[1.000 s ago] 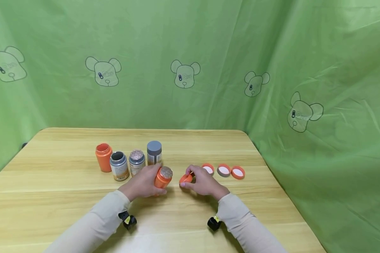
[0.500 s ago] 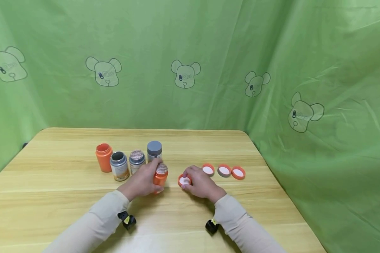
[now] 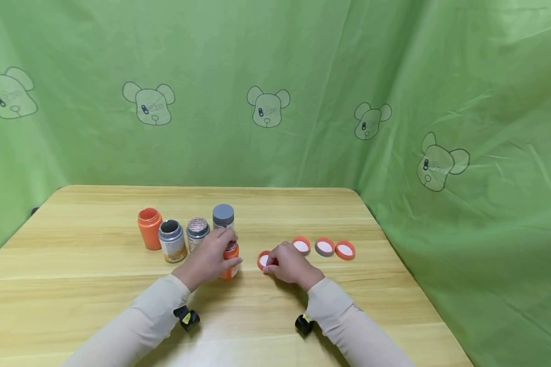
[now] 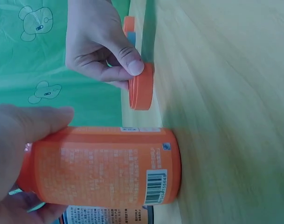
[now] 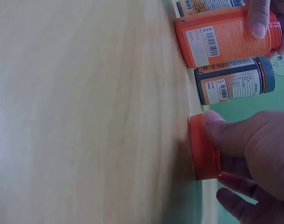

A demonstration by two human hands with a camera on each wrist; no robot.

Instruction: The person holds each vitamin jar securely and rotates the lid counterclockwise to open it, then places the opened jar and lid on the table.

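My left hand (image 3: 209,257) grips the upper end of an orange bottle (image 3: 230,269) that stands upright on the table. In the left wrist view, the bottle's label and barcode (image 4: 156,186) face the camera. To the right of it, an orange lid (image 3: 262,261) lies with its white inner face up. My right hand (image 3: 290,264) holds this lid at the edge, its thumb (image 5: 215,122) on the rim in the right wrist view. Part of the lid is hidden behind those fingers. The bottle's top is mostly covered by the left hand.
Behind the left hand stand an uncapped orange bottle (image 3: 150,232), an uncapped grey bottle (image 3: 173,244), a foil-sealed grey bottle (image 3: 198,230) and a capped grey bottle (image 3: 223,216). Three lids (image 3: 324,247) lie in a row at right. Green curtain (image 3: 211,153) surrounds the wooden table (image 3: 239,326).
The orange bottle has gone from tilted to upright, slightly leftward, and the left hand now covers its foil top. The right hand has laid the orange lid down, inner face up.
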